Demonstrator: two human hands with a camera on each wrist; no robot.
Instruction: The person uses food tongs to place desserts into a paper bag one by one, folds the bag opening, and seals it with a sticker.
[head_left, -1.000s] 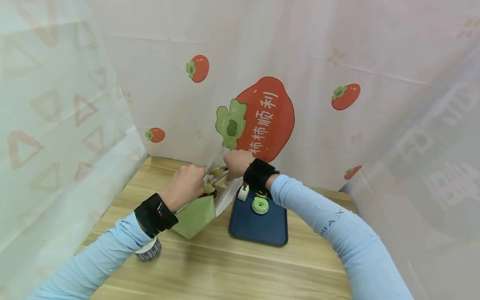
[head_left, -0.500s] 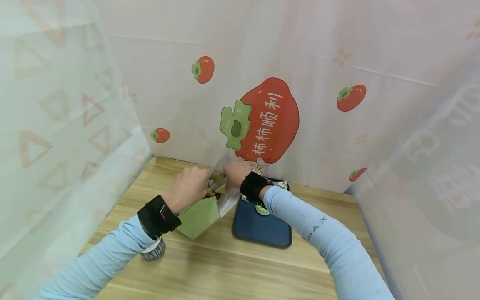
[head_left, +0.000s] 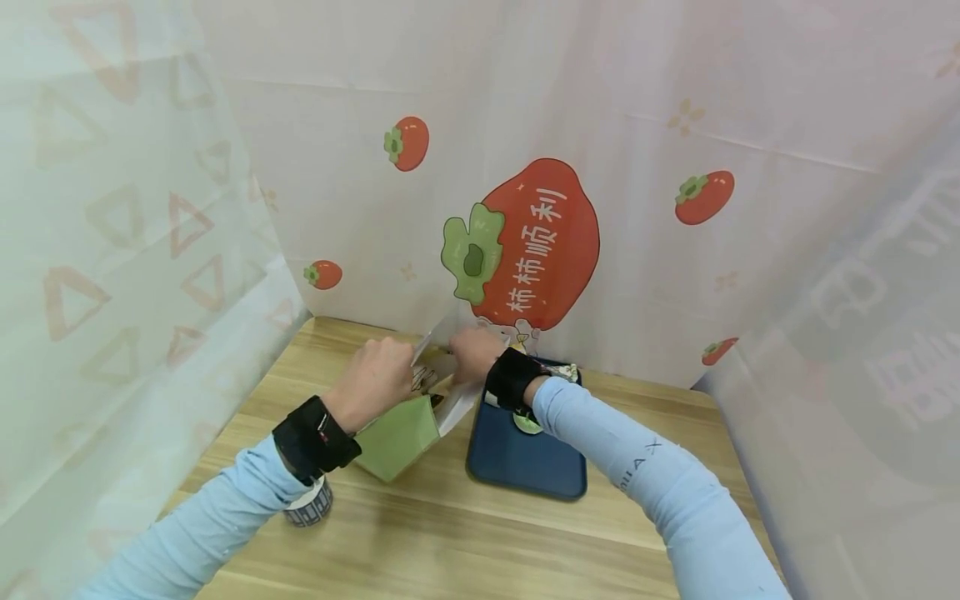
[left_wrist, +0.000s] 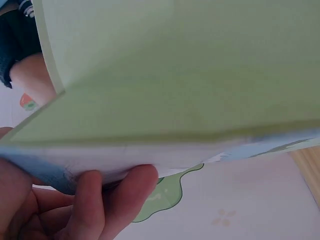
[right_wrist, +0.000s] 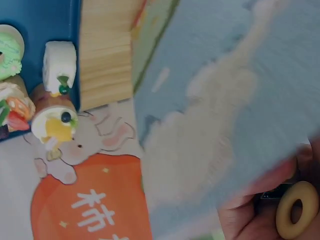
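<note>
A paper bag (head_left: 397, 435), pale green with a blue cloud print on one side, tilts on the table with its mouth at the upper right. My left hand (head_left: 375, 375) grips its edge; in the left wrist view the curled fingers (left_wrist: 90, 200) lie against the printed side. My right hand (head_left: 474, 354) is down at the bag's mouth, fingers curled round a slim tool. Beside those fingers, in the right wrist view, shows a tan ring (right_wrist: 296, 210). Brown-striped pastry pieces (head_left: 422, 377) show inside the bag. What the tool touches is hidden.
Right of the bag lies a dark blue tray (head_left: 525, 467). It holds a green donut (right_wrist: 9, 55), a white roll cake (right_wrist: 60, 65) and a fruit-topped cup cake (right_wrist: 55, 122). A small patterned round container (head_left: 309, 507) sits by my left wrist. Printed curtains (head_left: 615, 250) enclose the table.
My right hand has sunk lower into the bag's mouth, and its forearm now covers more of the tray and the green donut. My left hand still grips the bag.
</note>
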